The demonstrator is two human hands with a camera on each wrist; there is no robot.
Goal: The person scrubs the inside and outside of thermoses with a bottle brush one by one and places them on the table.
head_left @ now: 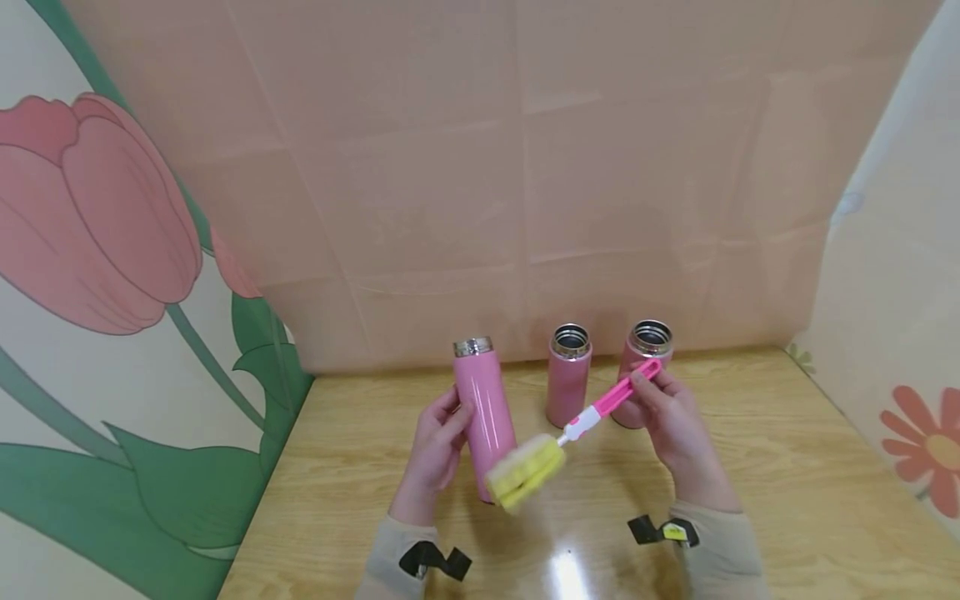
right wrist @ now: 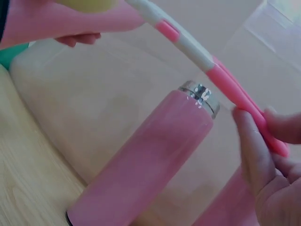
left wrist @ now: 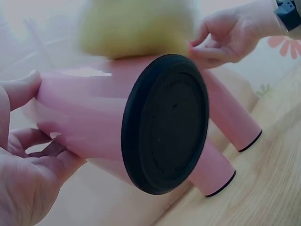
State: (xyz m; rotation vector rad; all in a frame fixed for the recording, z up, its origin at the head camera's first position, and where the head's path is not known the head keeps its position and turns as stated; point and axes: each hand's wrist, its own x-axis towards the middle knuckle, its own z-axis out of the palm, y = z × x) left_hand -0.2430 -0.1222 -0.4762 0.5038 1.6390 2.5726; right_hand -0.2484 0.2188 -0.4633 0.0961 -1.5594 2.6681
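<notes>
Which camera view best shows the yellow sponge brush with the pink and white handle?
The head view: the brush shows there at full length, from slightly blurred sponge to pink and white handle. The left wrist view shows mostly blurred sponge; the right wrist view shows the handle up close, but only a bit of sponge.

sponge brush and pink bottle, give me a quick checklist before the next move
1. Left hand grips the held bottle: ok, fingers and thumb round its side.
2. Right hand holds the brush handle: ok, pinched near its end.
3. Sponge head at the bottle's neck: not ok, it is down by the base end.
4. Held bottle clean inside: cannot tell, its interior is hidden.
5. Middle bottle and far-right bottle upright and uncapped: ok, both stand open on the table.
</notes>
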